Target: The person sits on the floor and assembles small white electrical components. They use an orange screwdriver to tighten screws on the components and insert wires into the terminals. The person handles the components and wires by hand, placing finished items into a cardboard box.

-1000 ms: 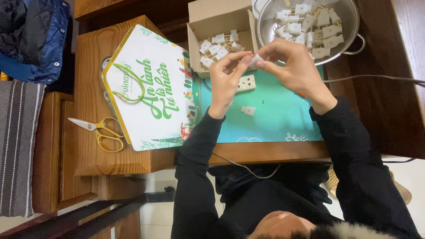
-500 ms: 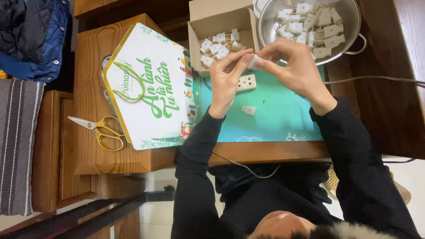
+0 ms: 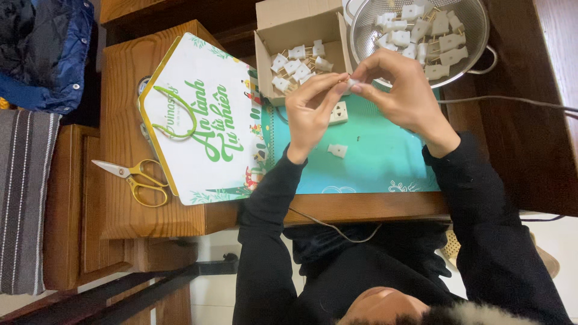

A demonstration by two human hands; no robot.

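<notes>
Both hands pinch one white plug [image 3: 351,82]: left hand [image 3: 310,108], right hand [image 3: 400,93]. Cardboard box [image 3: 301,27] partly filled; metal colander [image 3: 475,36] holds many more.

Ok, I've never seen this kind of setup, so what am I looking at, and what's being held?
There is no machine: one camera looks down at a person's two bare hands over a wooden table. The left hand and right hand pinch one small white plug part between them, above a teal mat. On the mat lie a white socket block and a loose white plug. Behind are an open cardboard box and a metal colander, both holding white plugs. Yellow-handled scissors lie far left.
</notes>
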